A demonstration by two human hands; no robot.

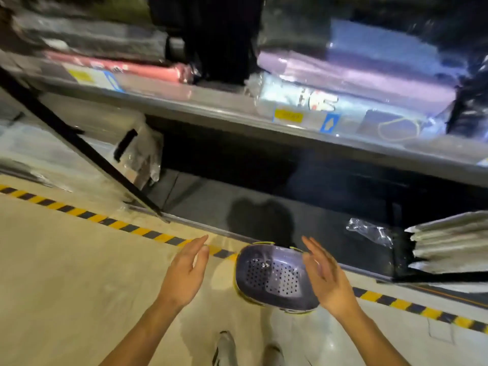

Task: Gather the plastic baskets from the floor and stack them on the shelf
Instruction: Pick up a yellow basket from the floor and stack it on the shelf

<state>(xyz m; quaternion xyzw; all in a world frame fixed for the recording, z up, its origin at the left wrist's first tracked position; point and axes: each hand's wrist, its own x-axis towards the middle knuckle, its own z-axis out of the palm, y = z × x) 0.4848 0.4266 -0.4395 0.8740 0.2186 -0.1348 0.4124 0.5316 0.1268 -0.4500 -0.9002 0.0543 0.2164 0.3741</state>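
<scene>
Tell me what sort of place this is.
Probably a warehouse or stockroom: metal shelving holding plastic-wrapped goods with yellow labels, and yellow-black hazard tape on the floor.

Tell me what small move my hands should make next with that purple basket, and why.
Probably close both hands onto the basket's sides. The left hand is open and clear of it, the right hand open beside its rim, so nothing grips it yet. The dark lower shelf just beyond has bare room.
</scene>
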